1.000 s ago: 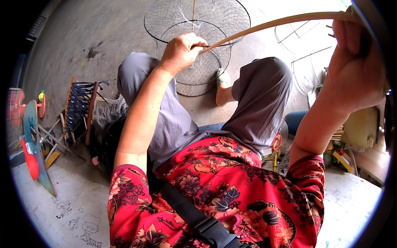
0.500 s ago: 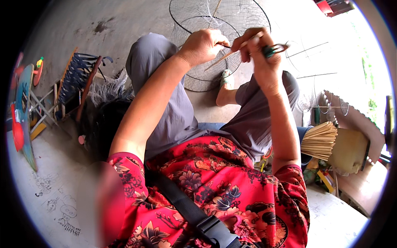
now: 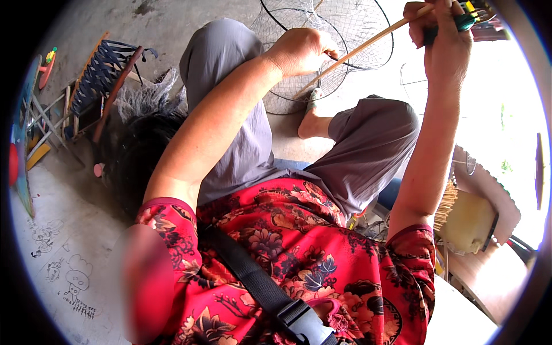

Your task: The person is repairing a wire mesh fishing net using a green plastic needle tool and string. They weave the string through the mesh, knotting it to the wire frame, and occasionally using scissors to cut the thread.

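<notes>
At far left stands one blue-green board (image 3: 26,126). Next, a white surface (image 3: 106,241) carries three line-drawn figures (image 3: 78,278) and, beneath the largest, rows of small handwritten marks. One seat frame (image 3: 118,72) woven with dark straps stands beyond it. The left hand (image 3: 302,50) is raised over the knees, fingers curled; whether it grips anything I cannot tell. Behind is one black-ringed net (image 3: 362,17). One pale stick (image 3: 374,41) slants across the net, passing just beside the left fingertips up to the right hand (image 3: 443,34), which is clamped on its upper end and on one green-handled tool (image 3: 463,22). The hands are well apart. Below, one blue container (image 3: 391,192) is partly hidden; past the right forearm shows one bundle of sticks (image 3: 446,207), uncountable, then one yellowish can (image 3: 468,224), contents unseen.
</notes>
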`<action>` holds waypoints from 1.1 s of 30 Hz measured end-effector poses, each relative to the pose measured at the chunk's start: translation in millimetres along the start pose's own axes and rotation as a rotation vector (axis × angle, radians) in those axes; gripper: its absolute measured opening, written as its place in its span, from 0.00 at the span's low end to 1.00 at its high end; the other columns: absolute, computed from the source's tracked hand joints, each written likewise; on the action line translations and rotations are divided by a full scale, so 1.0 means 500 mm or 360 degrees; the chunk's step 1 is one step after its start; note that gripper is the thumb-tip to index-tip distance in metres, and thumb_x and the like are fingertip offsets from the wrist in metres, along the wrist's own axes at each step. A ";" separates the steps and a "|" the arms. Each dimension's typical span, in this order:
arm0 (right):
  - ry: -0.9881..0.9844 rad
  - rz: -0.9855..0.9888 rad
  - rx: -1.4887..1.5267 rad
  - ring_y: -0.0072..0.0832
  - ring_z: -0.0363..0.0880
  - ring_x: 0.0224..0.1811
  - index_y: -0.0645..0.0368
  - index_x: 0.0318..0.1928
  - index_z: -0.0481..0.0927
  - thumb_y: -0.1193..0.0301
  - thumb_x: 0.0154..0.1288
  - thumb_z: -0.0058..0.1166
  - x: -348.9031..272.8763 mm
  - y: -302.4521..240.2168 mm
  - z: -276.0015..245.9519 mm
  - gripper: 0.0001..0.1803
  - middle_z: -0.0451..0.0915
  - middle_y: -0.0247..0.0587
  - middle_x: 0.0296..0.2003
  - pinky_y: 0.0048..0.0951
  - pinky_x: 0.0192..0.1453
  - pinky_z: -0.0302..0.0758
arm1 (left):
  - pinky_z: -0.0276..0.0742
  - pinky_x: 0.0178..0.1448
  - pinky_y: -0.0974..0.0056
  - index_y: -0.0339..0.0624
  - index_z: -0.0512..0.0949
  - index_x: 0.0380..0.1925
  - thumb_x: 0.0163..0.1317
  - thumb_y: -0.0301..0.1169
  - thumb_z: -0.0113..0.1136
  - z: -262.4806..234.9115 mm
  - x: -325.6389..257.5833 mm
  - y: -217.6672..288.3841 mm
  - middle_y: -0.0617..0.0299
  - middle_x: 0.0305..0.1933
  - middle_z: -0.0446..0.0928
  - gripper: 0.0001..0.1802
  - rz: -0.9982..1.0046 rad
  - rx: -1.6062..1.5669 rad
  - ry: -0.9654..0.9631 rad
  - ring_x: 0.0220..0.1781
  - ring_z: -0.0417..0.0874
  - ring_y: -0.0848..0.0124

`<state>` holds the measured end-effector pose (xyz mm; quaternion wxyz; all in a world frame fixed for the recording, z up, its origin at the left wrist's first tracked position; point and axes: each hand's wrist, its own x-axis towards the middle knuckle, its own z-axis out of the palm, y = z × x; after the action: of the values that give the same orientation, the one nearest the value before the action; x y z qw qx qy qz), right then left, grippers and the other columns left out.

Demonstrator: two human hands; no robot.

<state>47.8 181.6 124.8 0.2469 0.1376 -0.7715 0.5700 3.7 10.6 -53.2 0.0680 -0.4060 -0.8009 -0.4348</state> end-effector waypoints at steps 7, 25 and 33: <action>-0.0109 0.0224 -0.0028 0.16 0.68 0.18 0.60 0.41 0.75 0.63 0.82 0.43 -0.032 0.051 0.018 0.15 0.85 0.45 0.28 0.18 0.23 0.61 | 0.79 0.41 0.58 0.45 0.86 0.37 0.57 0.24 0.63 0.012 -0.002 -0.011 0.57 0.33 0.83 0.08 0.0112 -0.0026 -0.0015 0.36 0.85 0.58; 0.0430 0.0485 -0.0095 0.17 0.64 0.19 0.64 0.60 0.73 0.66 0.78 0.45 -0.194 0.122 0.044 0.18 0.84 0.43 0.37 0.17 0.21 0.60 | 0.79 0.43 0.53 0.55 0.88 0.37 0.55 0.40 0.68 0.026 0.011 0.016 0.61 0.34 0.86 0.11 -0.0197 0.0046 -0.0156 0.41 0.87 0.60; 0.0466 0.1426 0.0246 0.16 0.59 0.16 0.69 0.48 0.77 0.71 0.74 0.49 -0.432 0.267 0.063 0.12 0.67 0.28 0.22 0.22 0.18 0.57 | 0.82 0.43 0.53 0.49 0.87 0.30 0.54 0.41 0.68 0.049 0.035 0.019 0.57 0.33 0.86 0.10 -0.0214 0.0127 -0.0156 0.40 0.88 0.59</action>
<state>156.4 178.6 -107.0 0.0719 -0.2725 -0.6674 0.6894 5.0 42.0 -54.2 0.0157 -0.3691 -0.8454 -0.3857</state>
